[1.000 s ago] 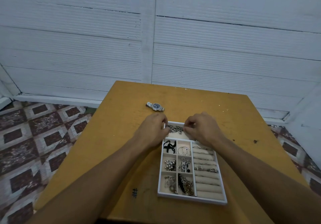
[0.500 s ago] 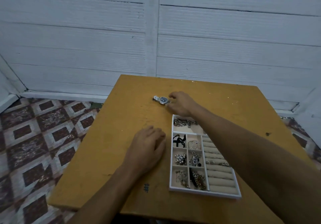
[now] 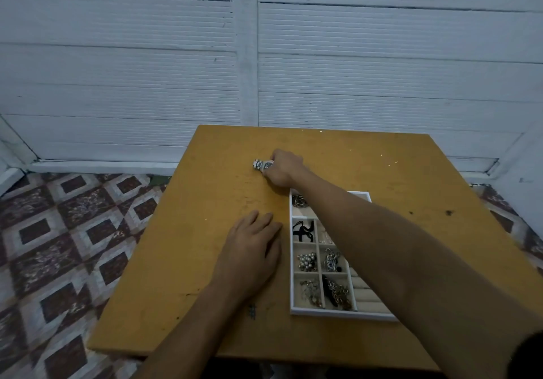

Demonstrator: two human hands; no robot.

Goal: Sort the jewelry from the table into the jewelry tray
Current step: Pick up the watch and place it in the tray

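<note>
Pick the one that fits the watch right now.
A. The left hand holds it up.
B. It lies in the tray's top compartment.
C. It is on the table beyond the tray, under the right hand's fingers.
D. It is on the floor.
C: the watch lies on the table beyond the tray, with the right hand closing on it.

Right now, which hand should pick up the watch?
The right hand. Its fingers already touch the watch on the table. The left hand lies flat beside the jewelry tray, nearer the person.
</note>
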